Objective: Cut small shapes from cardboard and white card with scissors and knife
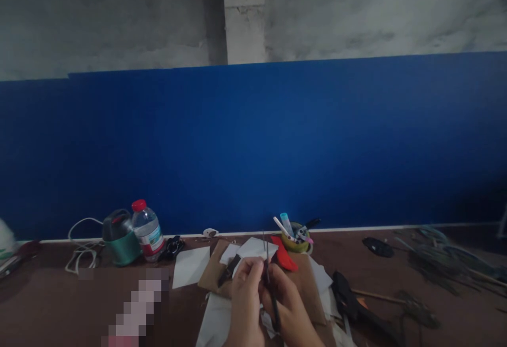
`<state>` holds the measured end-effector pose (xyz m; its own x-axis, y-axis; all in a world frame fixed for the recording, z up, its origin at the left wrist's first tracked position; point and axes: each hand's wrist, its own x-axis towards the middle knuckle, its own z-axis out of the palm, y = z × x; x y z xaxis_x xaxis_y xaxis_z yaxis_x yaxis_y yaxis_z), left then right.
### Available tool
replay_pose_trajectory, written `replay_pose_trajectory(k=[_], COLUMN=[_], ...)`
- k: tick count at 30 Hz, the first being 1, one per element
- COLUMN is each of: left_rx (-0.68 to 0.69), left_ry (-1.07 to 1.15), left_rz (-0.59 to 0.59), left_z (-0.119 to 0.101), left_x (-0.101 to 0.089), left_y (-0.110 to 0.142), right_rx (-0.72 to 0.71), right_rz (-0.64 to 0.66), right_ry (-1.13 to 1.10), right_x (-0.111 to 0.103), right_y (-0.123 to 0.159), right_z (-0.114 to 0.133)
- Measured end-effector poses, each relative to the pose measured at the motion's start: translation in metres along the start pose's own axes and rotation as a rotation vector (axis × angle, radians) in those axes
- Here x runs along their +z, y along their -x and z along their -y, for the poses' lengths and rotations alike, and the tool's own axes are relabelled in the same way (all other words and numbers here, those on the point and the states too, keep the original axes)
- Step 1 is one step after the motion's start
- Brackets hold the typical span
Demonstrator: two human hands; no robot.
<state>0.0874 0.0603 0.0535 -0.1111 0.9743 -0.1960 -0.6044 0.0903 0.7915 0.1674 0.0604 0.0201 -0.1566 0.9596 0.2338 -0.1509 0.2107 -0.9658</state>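
My right hand [291, 305] is closed around a pair of scissors [274, 307], with the dark handles in the fingers and the thin blades pointing up and away from me. Close beside it, my left hand [246, 297] is pinched, thumb against fingers, near the blades. What it holds is too small and dim to name. Beyond the hands are white paper pieces [253, 246], a dark strip [228, 272] and a red cut piece [284, 256]. They lie on brown cardboard [311, 283].
A green pen holder [295, 244] stands behind the cardboard. At left are a water bottle [147, 231], a teal container [122, 249] and a white cable [83, 254]. A black glue gun [352, 305] lies at right, with tangled wires [439, 262] beyond. A blue-painted wall [253, 141] backs the table.
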Motion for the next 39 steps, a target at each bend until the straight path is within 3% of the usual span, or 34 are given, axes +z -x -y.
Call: replay_pose_trajectory(k=[10, 25, 39], left_rx=[0.026, 0.035, 0.058], left_ry=[-0.006, -0.107, -0.202], left_rz=[0.018, 0.014, 0.007], left_z=[0.005, -0.006, -0.001], left_x=[-0.002, 0.000, -0.015], left_y=[-0.001, -0.001, -0.024], right_rx=[-0.011, -0.002, 0.097], right_rz=[0.014, 0.024, 0.024], right_ry=[-0.036, 0.057, 0.083], right_x=[0.000, -0.003, -0.004], right_y=[0.000, 0.001, 0.001], right_z=[-0.005, 0.003, 0.014])
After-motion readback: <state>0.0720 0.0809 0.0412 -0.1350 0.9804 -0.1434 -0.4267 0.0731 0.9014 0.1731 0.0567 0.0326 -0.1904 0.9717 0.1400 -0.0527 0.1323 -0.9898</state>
